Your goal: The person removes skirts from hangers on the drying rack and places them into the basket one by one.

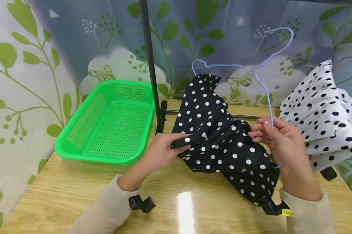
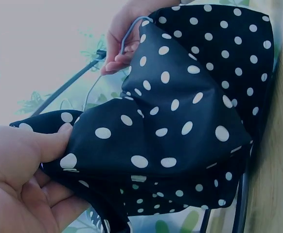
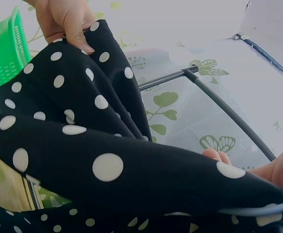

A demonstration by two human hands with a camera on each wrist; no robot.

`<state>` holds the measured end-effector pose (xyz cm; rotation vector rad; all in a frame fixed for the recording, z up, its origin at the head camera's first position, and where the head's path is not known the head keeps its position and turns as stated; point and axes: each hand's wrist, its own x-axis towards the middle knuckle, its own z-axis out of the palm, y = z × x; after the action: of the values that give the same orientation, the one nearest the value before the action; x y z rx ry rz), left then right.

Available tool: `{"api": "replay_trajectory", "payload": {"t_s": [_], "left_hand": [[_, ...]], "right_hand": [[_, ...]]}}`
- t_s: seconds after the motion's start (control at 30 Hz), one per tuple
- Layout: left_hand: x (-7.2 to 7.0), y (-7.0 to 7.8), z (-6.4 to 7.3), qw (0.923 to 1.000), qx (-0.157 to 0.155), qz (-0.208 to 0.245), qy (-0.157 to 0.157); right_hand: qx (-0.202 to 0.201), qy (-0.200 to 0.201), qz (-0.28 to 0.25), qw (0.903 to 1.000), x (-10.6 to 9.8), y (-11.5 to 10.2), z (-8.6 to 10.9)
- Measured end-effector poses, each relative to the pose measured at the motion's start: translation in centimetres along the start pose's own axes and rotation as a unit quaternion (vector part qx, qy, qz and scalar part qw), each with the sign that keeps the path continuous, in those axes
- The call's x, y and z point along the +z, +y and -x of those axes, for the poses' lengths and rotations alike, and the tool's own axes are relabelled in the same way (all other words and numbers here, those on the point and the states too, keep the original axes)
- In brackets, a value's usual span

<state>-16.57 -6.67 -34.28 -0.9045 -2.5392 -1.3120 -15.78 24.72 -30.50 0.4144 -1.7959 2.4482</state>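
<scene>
**Black dotted cloth stretched between two hands, hanger on the right side**

At the far left a green basket [image 1: 106,125] sits on the bench [image 1: 76,195], well apart from the work and with its open side up. Just right of it a black upright pole [image 1: 151,68] rises from the bench, close behind the left hand.

The left hand [image 1: 164,149] pinches a rolled edge of the black dotted cloth [image 1: 222,143]; the left wrist view shows the thumb [image 2: 49,143] pressed on top of the fabric with the other fingers underneath. From this hand the cloth runs to the right and slightly away, so its long axis lies roughly across the bench, from one hand to the other, sagging low in the middle and trailing down toward the near right edge.

The right hand [image 1: 281,146] holds the other end: its fingers are curled round the thin wire of the pale blue hanger [image 1: 263,81] and also touch the cloth there. The hanger stands up and back from that hand, its hook high above the cloth. The right hand is thus the nearer one to the hanger; the left touches only the fabric.

Just right of the right hand hangs a white dotted cloth [image 1: 325,113], crowding that side. Open room lies in front of the hands on the bare bench and to the left toward the basket; a black rail [image 1: 246,116] runs behind the cloth.
</scene>
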Motion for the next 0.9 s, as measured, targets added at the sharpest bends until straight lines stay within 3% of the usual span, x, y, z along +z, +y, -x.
{"api": "replay_trajectory", "payload": {"t_s": [0.27,0.7,0.9], "left_hand": [[-0.9,-0.5,-0.4,0.9999,-0.002,-0.008,0.01],[-3.5,-2.0,-0.9,0.9989,-0.006,-0.017,0.044],[-4.1,-2.4,-1.0,0.998,-0.026,-0.021,0.053]], "right_hand": [[0.0,0.001,0.026,0.9997,-0.7,0.0,0.2],[0.003,-0.024,0.081,0.9964,-2.1,0.2,0.4],[0.002,-0.076,0.162,0.9837,-2.5,-0.1,0.6]]}}
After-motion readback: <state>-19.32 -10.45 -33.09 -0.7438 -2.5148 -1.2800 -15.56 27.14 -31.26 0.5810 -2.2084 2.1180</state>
